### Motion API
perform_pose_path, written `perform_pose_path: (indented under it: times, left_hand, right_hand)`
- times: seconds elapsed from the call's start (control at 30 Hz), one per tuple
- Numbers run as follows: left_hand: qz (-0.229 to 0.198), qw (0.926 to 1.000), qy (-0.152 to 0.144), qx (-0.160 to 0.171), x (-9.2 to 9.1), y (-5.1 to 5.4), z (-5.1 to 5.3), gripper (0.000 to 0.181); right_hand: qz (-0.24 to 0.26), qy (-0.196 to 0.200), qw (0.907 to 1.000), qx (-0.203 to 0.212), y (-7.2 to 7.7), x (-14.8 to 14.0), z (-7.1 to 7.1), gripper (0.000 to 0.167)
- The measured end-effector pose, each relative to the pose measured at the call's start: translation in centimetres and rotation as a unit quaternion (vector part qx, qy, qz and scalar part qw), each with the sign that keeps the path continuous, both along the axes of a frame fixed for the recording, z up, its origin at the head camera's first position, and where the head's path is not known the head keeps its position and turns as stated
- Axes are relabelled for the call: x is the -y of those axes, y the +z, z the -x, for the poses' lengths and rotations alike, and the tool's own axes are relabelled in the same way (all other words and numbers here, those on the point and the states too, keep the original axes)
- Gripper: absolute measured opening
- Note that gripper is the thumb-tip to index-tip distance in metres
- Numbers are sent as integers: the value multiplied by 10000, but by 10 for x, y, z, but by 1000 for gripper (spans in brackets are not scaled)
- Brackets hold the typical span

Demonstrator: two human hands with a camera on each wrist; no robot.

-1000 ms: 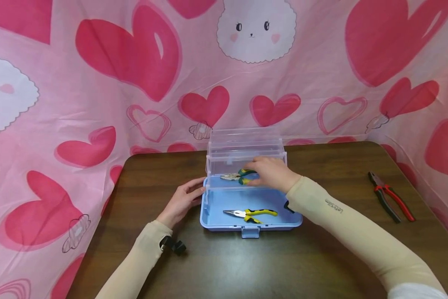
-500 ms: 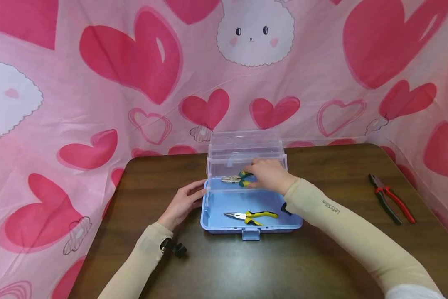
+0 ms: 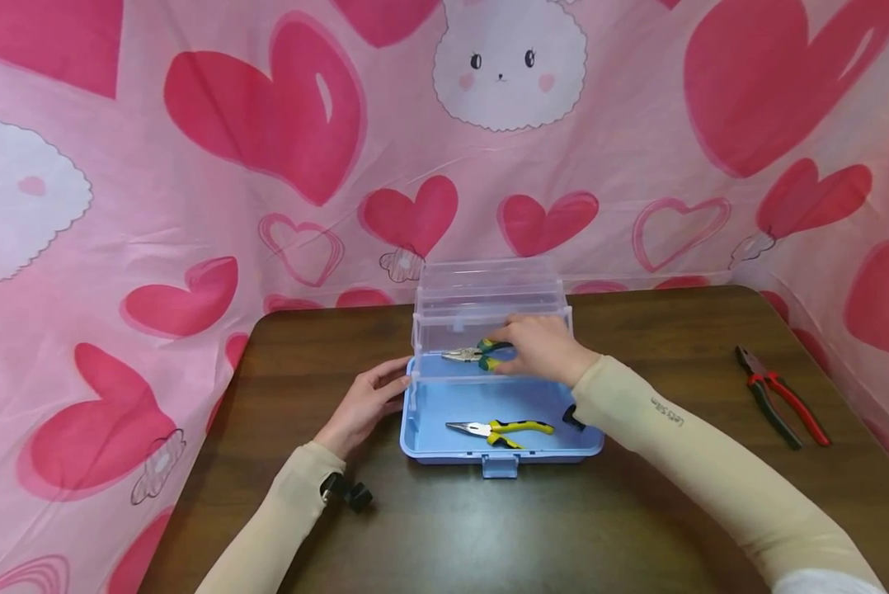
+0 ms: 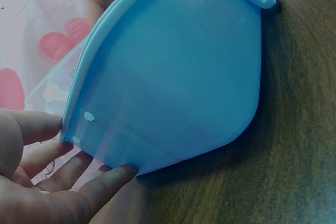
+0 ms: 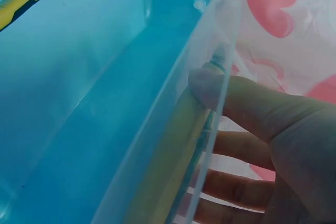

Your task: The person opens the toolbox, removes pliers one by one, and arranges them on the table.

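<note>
A blue box (image 3: 444, 404) with a raised clear upper section (image 3: 489, 276) stands on the table. My left hand (image 3: 363, 404) holds its back left corner; in the left wrist view the thumb and fingertips of that hand (image 4: 47, 182) touch the blue wall (image 4: 173, 77). Pliers with green and yellow handles (image 3: 463, 355) lie in the clear tray, my right hand (image 3: 544, 351) gripping the handle end. Through the tray wall, the right wrist view shows the thumb of this hand (image 5: 294, 140) against a handle (image 5: 170, 156). Yellow-black long-nose pliers (image 3: 477, 428) lie in the box bottom.
Red-and-black pliers (image 3: 767, 379) lie on the brown table (image 3: 652, 511) at the right. A blue latch (image 3: 500, 467) sticks out at the box front. Behind the table hangs a pink cloth (image 3: 311, 247) with hearts.
</note>
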State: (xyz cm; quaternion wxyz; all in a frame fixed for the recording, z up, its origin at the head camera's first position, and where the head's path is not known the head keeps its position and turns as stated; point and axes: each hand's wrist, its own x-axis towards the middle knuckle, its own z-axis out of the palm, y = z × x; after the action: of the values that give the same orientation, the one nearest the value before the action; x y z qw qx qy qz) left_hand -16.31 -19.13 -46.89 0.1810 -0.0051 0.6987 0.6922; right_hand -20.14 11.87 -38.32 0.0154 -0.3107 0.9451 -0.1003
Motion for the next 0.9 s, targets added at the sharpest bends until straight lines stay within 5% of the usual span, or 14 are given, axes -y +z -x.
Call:
perform_pose_path:
  times: [0.23, 0.9]
  left_hand:
    - [70, 10000, 55, 30, 0, 2, 1, 49]
    - [47, 10000, 41, -13, -1, 2, -1, 49]
  right_hand:
    - [610, -180, 9960, 621, 9, -7, 2, 56]
    - [979, -820, 9917, 157, 40, -57, -26, 63]
